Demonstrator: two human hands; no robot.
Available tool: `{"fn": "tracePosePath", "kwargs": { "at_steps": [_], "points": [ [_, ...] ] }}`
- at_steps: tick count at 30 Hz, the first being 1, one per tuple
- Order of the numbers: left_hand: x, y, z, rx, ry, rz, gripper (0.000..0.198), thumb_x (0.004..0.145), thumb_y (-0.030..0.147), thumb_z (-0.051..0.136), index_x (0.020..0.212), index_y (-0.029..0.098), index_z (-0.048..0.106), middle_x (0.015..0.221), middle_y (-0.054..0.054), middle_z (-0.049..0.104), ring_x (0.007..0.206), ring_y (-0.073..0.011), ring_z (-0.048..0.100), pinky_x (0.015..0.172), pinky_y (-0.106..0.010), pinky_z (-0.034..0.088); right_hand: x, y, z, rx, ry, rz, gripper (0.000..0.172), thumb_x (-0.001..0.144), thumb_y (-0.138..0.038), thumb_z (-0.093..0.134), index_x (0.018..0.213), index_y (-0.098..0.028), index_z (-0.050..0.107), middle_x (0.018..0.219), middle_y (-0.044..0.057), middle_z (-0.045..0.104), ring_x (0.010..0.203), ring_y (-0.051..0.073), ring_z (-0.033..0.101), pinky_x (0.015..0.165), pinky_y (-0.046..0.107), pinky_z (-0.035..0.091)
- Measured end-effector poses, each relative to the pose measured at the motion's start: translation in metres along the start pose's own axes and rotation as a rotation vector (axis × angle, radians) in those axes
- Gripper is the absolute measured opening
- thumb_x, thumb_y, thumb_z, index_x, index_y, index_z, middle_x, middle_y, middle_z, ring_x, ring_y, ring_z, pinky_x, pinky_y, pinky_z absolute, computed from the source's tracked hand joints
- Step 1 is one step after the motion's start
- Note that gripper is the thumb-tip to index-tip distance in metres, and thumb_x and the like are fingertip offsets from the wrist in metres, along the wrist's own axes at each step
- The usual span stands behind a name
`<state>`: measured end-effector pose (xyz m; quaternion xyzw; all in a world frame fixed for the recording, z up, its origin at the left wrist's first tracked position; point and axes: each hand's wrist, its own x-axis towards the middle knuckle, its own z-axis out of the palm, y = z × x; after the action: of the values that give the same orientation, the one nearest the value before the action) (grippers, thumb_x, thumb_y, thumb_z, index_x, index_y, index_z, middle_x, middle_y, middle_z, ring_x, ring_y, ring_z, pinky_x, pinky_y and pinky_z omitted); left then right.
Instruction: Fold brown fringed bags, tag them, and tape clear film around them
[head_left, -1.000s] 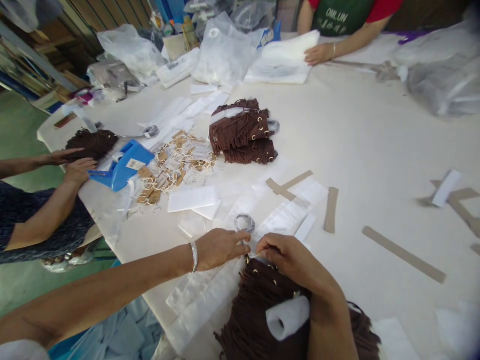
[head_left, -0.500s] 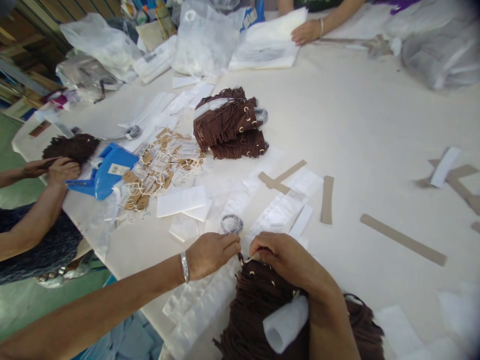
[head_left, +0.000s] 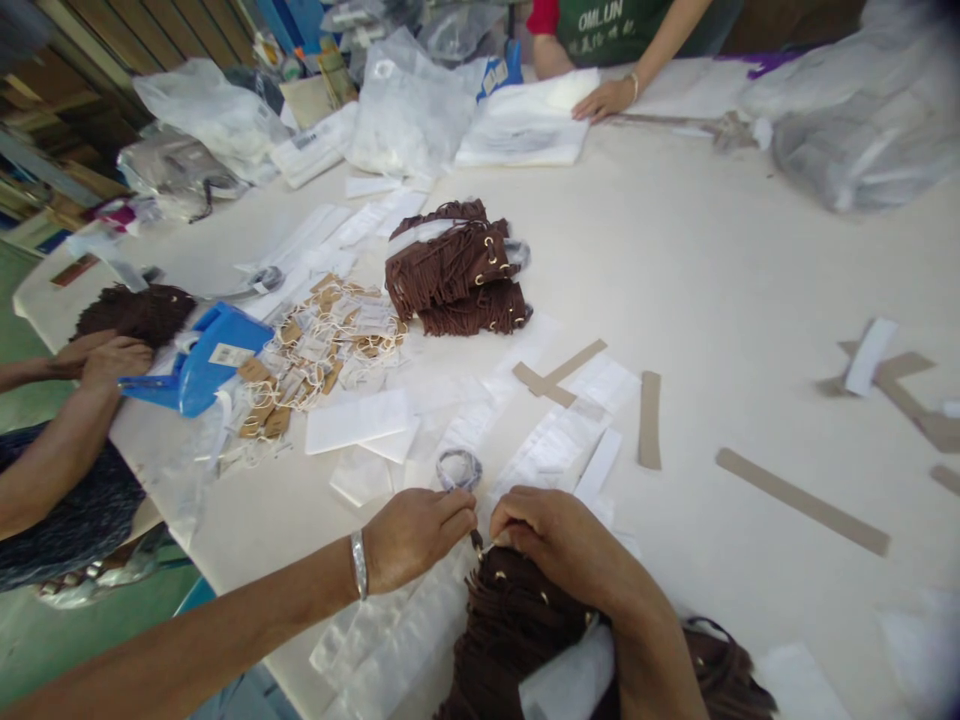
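While the left hand (head_left: 420,540) pinches a dark strap (head_left: 477,542) at the top of the fringed brown bag (head_left: 499,625), the right hand (head_left: 559,545) curls over its rim, fingertips hidden, so its grip cannot be told. The bag sits in the foreground of the white table (head_left: 735,320). "OMLUN" reads across a co-worker's green apron (head_left: 619,38), above smaller unclear characters. The blue dispenser (head_left: 201,385) bears a white label (head_left: 231,355), too small to read, beside heaped tags (head_left: 322,345).
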<state>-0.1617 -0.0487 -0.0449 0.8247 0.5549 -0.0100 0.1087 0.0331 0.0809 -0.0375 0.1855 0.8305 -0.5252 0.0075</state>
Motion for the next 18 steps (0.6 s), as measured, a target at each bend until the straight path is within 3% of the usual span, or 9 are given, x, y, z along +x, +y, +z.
{"fn": "tracePosePath", "kwargs": {
  "at_steps": [7,10,12,15,18],
  "points": [
    [0.002,-0.001,0.004,-0.024,-0.011,-0.031,0.024,0.100,0.024,0.034,0.099,0.018,0.057,0.100,-0.004,0.066,0.074,-0.0144,0.063,0.061,-0.025,0.048,0.005,-0.003,0.006,-0.037,-0.013,0.041,0.020,0.080,-0.011,0.050,0.083,-0.024,0.065,0.087,-0.004,0.067,0.081,0.012,0.058,0.074,0.022,0.037],
    [-0.003,0.004,0.007,-0.092,0.019,-0.083,0.023,0.099,0.022,0.035,0.111,0.019,0.054,0.115,-0.007,0.063,0.086,-0.0166,0.065,0.066,-0.025,0.051,0.007,-0.003,0.010,-0.055,-0.015,0.059,0.021,0.079,-0.012,0.051,0.083,-0.024,0.067,0.087,-0.003,0.068,0.081,0.012,0.059,0.074,0.022,0.037],
    [-0.012,0.013,0.009,-0.176,0.130,-0.202,0.028,0.098,0.020,0.037,0.124,0.019,0.047,0.126,-0.011,0.057,0.096,-0.0179,0.064,0.072,-0.027,0.052,0.008,-0.003,0.012,-0.058,-0.012,0.064,0.021,0.080,-0.013,0.051,0.084,-0.024,0.068,0.088,-0.002,0.069,0.082,0.012,0.060,0.075,0.023,0.037],
    [-0.030,0.033,0.011,-0.383,0.310,-0.496,0.030,0.096,0.021,0.041,0.125,0.019,0.045,0.120,-0.011,0.058,0.083,-0.0147,0.064,0.073,-0.027,0.050,0.008,-0.002,0.013,-0.050,-0.014,0.054,0.021,0.081,-0.014,0.051,0.083,-0.025,0.069,0.087,-0.003,0.069,0.081,0.012,0.060,0.075,0.022,0.037],
    [-0.037,0.054,0.011,-0.665,0.276,-0.711,0.019,0.095,0.028,0.044,0.107,0.021,0.057,0.097,-0.004,0.065,0.076,-0.0141,0.061,0.073,-0.026,0.047,0.009,-0.001,0.014,-0.038,-0.023,0.042,0.022,0.080,-0.013,0.052,0.082,-0.026,0.069,0.085,-0.005,0.069,0.080,0.011,0.060,0.073,0.021,0.036]
  ]
}}
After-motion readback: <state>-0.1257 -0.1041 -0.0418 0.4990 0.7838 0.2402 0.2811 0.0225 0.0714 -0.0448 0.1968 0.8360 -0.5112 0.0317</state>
